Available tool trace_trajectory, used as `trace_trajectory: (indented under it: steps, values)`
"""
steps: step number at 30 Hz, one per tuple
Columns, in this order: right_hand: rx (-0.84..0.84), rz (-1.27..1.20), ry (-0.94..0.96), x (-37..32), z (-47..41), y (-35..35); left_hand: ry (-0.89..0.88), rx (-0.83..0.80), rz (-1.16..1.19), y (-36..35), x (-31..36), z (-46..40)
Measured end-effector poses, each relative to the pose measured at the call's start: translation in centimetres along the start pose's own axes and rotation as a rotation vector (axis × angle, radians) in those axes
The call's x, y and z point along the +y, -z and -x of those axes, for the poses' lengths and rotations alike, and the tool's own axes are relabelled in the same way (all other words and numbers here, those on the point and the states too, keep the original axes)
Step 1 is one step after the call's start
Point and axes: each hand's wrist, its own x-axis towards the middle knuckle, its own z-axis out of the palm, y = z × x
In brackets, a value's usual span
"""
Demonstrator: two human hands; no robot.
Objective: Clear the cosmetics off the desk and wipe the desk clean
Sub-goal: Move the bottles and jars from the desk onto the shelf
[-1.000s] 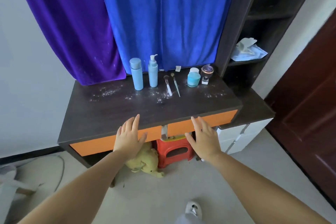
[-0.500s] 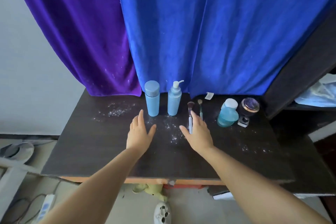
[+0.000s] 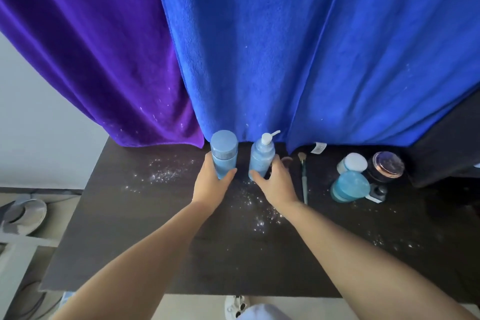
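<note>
Left hand [image 3: 211, 184] gripping capped bottle [image 3: 224, 154], right hand [image 3: 276, 184] gripping pump bottle [image 3: 261, 157], two bottles

two upright blue bottles [image 3: 224, 154] gripped on dusty dark desk [image 3: 130, 228], capped and pump-topped

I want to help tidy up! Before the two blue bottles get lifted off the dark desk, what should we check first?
1. Left hand wrapped around the capped blue plastic bottle: ok.
2. Right hand wrapped around the blue pump bottle with the white nozzle: ok.
3. Both bottles upright: ok.
4. Lids shut tight: cannot tell.
5. Thin make-up brush lies apart from the right hand, so it should not get knocked: ok.
6. Dark wooden desk ready for wiping: not ok; white powder specks, the turquoise bottle with a white cap and the round dark jar remain.
</note>
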Motion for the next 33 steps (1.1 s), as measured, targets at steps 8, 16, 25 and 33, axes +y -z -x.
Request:
trace_trajectory:
  steps: [8,16,25,33]
  values:
    - [0.064,-0.147,0.012,-0.8,0.9,6.9,-0.171,-0.100,-0.066,-0.5,5.5,0.7]
    - [0.427,-0.088,0.039,0.3,6.1,23.7,-0.563,-0.321,-0.038,-8.5,18.6,3.7]
    - [0.681,-0.005,0.056,4.8,11.4,43.7,-0.896,-0.563,0.213,-21.1,31.6,12.6]
    - [0.742,-0.009,0.192,8.0,6.9,58.2,-0.903,-0.418,0.518,-32.2,45.5,15.0]
